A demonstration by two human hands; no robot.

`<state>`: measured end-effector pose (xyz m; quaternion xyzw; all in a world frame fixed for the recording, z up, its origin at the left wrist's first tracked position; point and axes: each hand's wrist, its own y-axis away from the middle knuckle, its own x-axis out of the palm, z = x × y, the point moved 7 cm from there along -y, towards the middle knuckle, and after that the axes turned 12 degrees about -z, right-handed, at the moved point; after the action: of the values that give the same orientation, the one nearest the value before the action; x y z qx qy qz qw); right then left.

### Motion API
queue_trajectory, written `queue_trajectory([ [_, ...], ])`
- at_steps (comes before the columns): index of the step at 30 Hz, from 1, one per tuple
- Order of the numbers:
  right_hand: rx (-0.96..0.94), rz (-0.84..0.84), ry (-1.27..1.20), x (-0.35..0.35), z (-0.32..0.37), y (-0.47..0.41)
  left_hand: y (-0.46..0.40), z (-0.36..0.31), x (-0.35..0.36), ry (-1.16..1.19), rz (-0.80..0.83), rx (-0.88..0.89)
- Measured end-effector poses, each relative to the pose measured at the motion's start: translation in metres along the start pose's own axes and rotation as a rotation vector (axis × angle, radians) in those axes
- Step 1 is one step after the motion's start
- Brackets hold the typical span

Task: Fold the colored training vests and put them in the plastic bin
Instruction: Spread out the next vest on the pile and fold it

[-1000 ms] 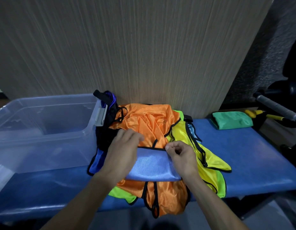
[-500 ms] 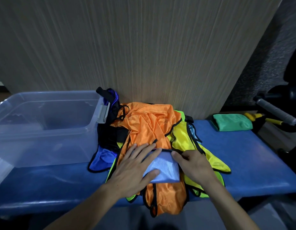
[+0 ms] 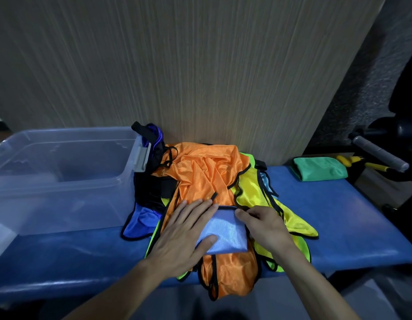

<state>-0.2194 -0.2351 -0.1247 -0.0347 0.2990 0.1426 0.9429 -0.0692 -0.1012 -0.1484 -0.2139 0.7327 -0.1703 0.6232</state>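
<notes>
Stood empty at 9 o'clock: clear plastic bin (image 3: 62,172) on the blue bench (image 3: 338,215). Lay atop the loose vest pile (image 3: 207,179) at 6 o'clock: light-blue vest (image 3: 225,234), halved again since a second ago into a compact square. Pressed flat, fingers spread: left hand (image 3: 184,236). Pinched its far edge: right hand (image 3: 262,227). Seemed ready for binning.

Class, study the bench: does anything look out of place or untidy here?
Yes. The orange vest droops over the front edge of the blue bench, and a dark blue vest hangs on the rim of the plastic bin unfolded. Only the light blue vest looks folded.
</notes>
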Motion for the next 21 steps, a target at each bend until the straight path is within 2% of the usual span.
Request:
queue_trajectory([
  [4,0.083,0.053,-0.170,0.001,-0.005,-0.008,0.000,0.000,0.000,-0.006,0.004,0.003],
  [10,-0.052,0.077,-0.113,0.000,0.003,-0.018,-0.001,0.001,0.001,-0.011,0.004,0.000],
  [21,-0.080,0.172,-0.115,0.008,0.008,-0.035,0.000,0.002,0.003,-0.007,0.007,0.005],
])
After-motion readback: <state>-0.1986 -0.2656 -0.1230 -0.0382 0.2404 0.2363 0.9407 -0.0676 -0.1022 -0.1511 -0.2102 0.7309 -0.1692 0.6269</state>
